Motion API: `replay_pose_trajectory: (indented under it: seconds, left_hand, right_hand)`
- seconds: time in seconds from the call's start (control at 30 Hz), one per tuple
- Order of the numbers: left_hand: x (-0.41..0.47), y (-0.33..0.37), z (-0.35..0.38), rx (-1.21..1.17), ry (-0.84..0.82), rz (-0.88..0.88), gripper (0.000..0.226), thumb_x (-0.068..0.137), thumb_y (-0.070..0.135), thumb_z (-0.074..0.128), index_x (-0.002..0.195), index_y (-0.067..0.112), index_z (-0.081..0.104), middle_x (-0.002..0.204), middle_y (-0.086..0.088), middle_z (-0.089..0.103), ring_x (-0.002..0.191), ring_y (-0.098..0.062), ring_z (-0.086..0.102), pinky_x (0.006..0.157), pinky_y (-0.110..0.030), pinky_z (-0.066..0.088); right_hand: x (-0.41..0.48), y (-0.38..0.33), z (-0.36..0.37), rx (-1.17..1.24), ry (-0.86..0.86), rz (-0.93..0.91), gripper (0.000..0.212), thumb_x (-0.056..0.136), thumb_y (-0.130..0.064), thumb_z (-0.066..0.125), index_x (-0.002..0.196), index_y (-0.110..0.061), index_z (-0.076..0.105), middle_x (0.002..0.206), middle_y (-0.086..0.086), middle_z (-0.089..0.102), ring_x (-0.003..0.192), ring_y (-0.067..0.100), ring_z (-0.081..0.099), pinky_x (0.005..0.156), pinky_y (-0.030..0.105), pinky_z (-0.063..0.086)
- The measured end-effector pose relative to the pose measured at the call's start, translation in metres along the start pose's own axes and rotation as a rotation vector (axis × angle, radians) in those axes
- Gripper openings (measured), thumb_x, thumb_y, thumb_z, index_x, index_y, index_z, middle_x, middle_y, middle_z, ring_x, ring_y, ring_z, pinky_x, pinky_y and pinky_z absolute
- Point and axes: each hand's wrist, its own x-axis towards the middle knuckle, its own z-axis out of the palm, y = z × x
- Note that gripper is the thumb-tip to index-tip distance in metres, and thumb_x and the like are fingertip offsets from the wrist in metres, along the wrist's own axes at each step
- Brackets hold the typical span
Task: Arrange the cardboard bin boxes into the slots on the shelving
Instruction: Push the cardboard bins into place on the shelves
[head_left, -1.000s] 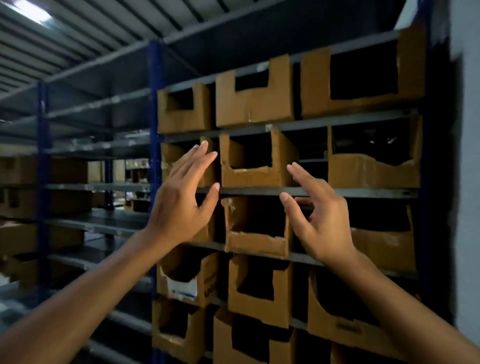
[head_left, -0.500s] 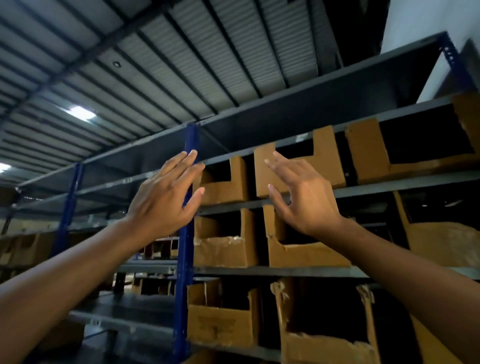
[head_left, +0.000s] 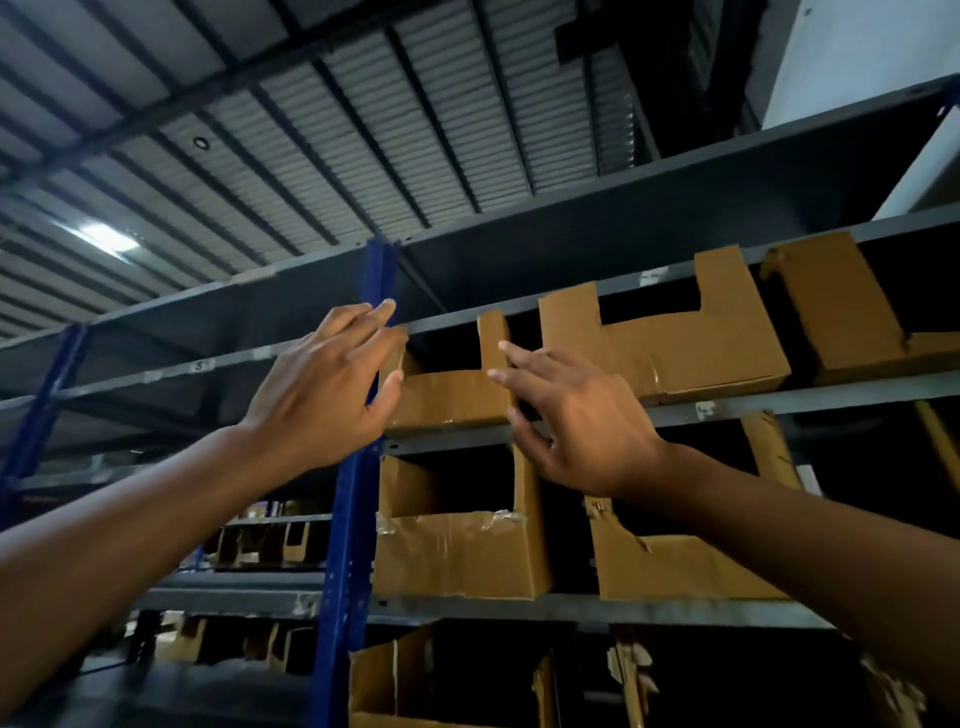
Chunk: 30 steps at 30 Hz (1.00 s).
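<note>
A brown cardboard bin box (head_left: 451, 396) with a cut-out front sits at the left end of the top occupied shelf (head_left: 727, 408). My left hand (head_left: 324, 387) is raised at the box's left side, fingers straight, its thumb near the box's left front corner. My right hand (head_left: 576, 415) reaches to the box's right side with spread fingers, fingertips at its right front upright. Neither hand holds anything. A second bin box (head_left: 670, 340) stands just right of it, and a third (head_left: 841, 306) further right.
A blue upright post (head_left: 358, 493) of the shelving stands under my left hand. More cardboard bin boxes (head_left: 457, 551) fill the lower shelves. Further racks with boxes (head_left: 260, 543) run off to the left. A corrugated roof with a lamp (head_left: 106, 239) is overhead.
Both hands rose from the middle shelves to the top row of bins and closed in on the leftmost box. My view tilted upward toward the roof.
</note>
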Motion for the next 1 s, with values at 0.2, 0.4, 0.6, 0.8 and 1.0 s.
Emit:
replay_pose_trajectory:
  seconds: [0.2,0.4,0.6,0.8,1.0]
  left_hand:
    - [-0.014,-0.034,0.114,0.015,0.044,0.030,0.052,0.089,0.039,0.038,0.127,0.009,0.059,0.139,-0.012,0.054,0.125,-0.027,0.050,0.086,-0.045,0.053]
    - [0.002,-0.077,0.215,-0.041,0.056,-0.009,0.044,0.092,0.032,0.052,0.130,0.011,0.056,0.140,-0.010,0.053,0.126,-0.027,0.049,0.090,-0.046,0.051]
    - [0.008,-0.116,0.288,-0.107,0.100,-0.023,0.043,0.091,0.028,0.057,0.132,0.013,0.055,0.135,-0.009,0.056,0.122,-0.028,0.051,0.085,-0.048,0.050]
    - [0.014,-0.152,0.351,-0.209,0.165,0.001,0.046,0.091,0.030,0.055,0.134,0.013,0.053,0.137,-0.008,0.054,0.125,-0.025,0.048,0.087,-0.048,0.050]
    - [0.020,-0.179,0.400,-0.292,0.252,0.027,0.042,0.092,0.027,0.061,0.130,0.009,0.056,0.134,-0.012,0.056,0.124,-0.030,0.051,0.090,-0.050,0.050]
  right_hand:
    - [0.003,0.020,0.099,-0.122,-0.082,-0.125,0.042,0.094,-0.038,0.044,0.129,-0.020,0.058,0.145,0.008,0.049,0.118,0.020,0.052,0.070,0.030,0.054]
    - [0.045,0.047,0.180,-0.134,-0.051,-0.127,0.036,0.093,-0.034,0.047,0.120,-0.018,0.064,0.145,0.007,0.050,0.118,0.020,0.051,0.072,0.039,0.056]
    - [0.074,0.054,0.253,-0.222,-0.043,-0.110,0.031,0.092,-0.031,0.052,0.115,-0.017,0.067,0.143,0.006,0.053,0.115,0.020,0.053,0.066,0.028,0.048]
    - [0.090,0.063,0.309,-0.313,-0.084,-0.045,0.031,0.094,-0.030,0.050,0.116,-0.016,0.066,0.143,0.006,0.052,0.116,0.020,0.053,0.072,0.028,0.050]
    - [0.106,0.075,0.346,-0.408,-0.096,0.042,0.042,0.093,-0.035,0.050,0.132,-0.019,0.056,0.146,0.009,0.049,0.126,0.022,0.047,0.078,0.037,0.056]
